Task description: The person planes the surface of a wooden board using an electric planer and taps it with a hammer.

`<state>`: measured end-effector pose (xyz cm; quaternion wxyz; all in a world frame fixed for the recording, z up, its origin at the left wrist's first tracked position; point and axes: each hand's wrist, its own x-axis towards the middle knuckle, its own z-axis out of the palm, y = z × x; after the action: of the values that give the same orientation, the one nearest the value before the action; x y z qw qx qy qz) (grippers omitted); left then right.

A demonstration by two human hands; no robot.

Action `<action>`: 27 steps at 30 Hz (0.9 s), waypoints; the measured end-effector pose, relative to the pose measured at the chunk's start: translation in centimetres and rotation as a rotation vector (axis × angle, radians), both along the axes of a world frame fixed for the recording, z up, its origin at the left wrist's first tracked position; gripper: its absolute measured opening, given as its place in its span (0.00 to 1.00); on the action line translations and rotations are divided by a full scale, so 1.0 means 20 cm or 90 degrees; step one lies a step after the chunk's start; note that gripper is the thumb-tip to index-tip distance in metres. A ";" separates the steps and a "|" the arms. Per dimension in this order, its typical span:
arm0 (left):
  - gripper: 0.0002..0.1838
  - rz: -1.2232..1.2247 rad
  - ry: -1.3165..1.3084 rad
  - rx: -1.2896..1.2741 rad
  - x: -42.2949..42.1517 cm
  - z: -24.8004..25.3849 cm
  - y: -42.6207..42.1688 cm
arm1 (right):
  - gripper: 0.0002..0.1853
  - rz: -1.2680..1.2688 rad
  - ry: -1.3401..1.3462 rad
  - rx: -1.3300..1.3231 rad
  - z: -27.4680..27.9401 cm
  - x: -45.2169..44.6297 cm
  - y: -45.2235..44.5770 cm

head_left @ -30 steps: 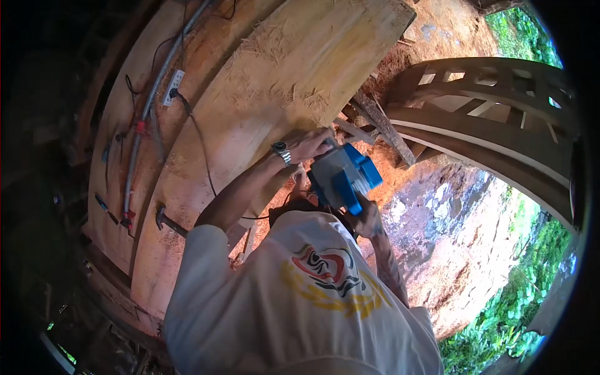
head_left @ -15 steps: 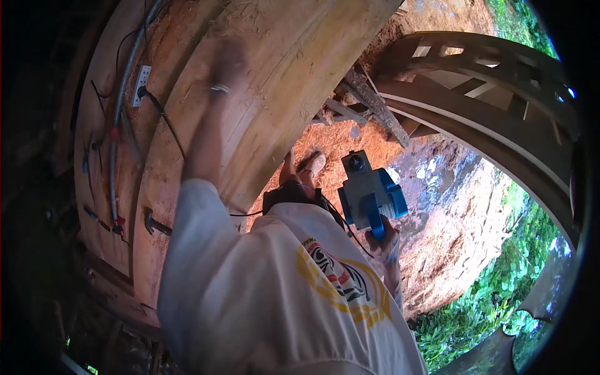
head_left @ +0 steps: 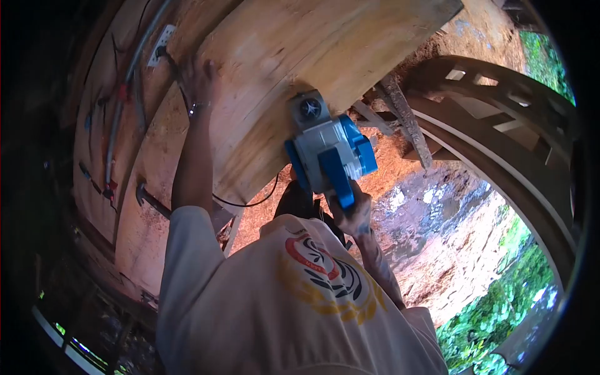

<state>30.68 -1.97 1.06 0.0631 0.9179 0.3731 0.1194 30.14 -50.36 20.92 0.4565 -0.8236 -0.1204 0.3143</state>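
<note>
My right hand [head_left: 353, 212] is wrapped round the blue handle of an electric planer [head_left: 322, 150]. The planer's grey front end, with a round knob, is over the near edge of a wide wooden board [head_left: 269, 81]. My left hand [head_left: 202, 84], with a metal-banded watch at the wrist, is over the board's left part, fingers apart, beside a black power cord [head_left: 176, 74]. No object shows in it.
A white power strip [head_left: 161, 46] and a grey pipe [head_left: 122, 100] lie at the left. A hammer [head_left: 150, 199] rests on the board's lower left. At the right stands a curved wooden frame [head_left: 500, 125]; rough timber pieces [head_left: 406, 122] lean near the board.
My left hand left the planer, swept across the board and is now near the cord. The planer dropped away from the board, then came back up over its edge. Fewer shavings lie on the board.
</note>
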 end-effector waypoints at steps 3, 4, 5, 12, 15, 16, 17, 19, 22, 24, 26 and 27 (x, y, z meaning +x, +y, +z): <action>0.35 -0.023 -0.052 0.063 0.00 0.04 -0.03 | 0.11 0.006 -0.022 0.008 -0.12 -0.05 0.10; 0.34 -0.017 -0.061 0.070 0.01 0.05 -0.01 | 0.10 -0.003 -0.035 0.018 -0.15 -0.05 0.14; 0.34 -0.012 -0.069 0.071 0.01 0.05 -0.02 | 0.10 -0.021 -0.062 0.031 -0.16 -0.06 0.19; 0.35 0.024 -0.059 -0.030 0.02 0.05 -0.02 | 0.10 -0.080 -0.101 0.057 -0.19 0.23 0.70; 0.34 -0.004 -0.078 -0.023 0.03 0.07 -0.02 | 0.13 -0.077 -0.200 0.082 -0.26 0.48 0.97; 0.34 -0.012 -0.081 -0.019 0.03 0.08 -0.02 | 0.14 -0.073 -0.274 0.086 -0.31 0.57 1.06; 0.33 -0.016 -0.086 -0.018 0.02 0.07 -0.01 | 0.16 -0.080 -0.189 0.095 -0.25 0.66 1.15; 0.33 -0.021 -0.098 -0.017 0.02 0.05 0.00 | 0.17 -0.072 -0.135 0.092 -0.21 0.77 1.26; 0.33 -0.020 -0.118 -0.045 0.02 0.04 -0.01 | 0.17 -0.035 -0.261 0.076 -0.36 0.75 1.19; 0.33 -0.006 -0.095 -0.011 0.00 -0.01 0.00 | 0.16 -0.020 -0.297 0.098 -0.41 0.55 0.99; 0.34 0.013 -0.076 -0.001 -0.01 -0.03 0.02 | 0.14 -0.043 -0.141 0.087 -0.28 0.31 0.76; 0.34 0.021 -0.072 -0.008 0.00 -0.02 0.01 | 0.14 -0.035 -0.123 0.007 -0.26 0.14 0.61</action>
<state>30.64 -1.75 0.61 0.0877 0.9030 0.3845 0.1701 33.02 -38.14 15.77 0.4557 -0.8504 -0.1430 0.2205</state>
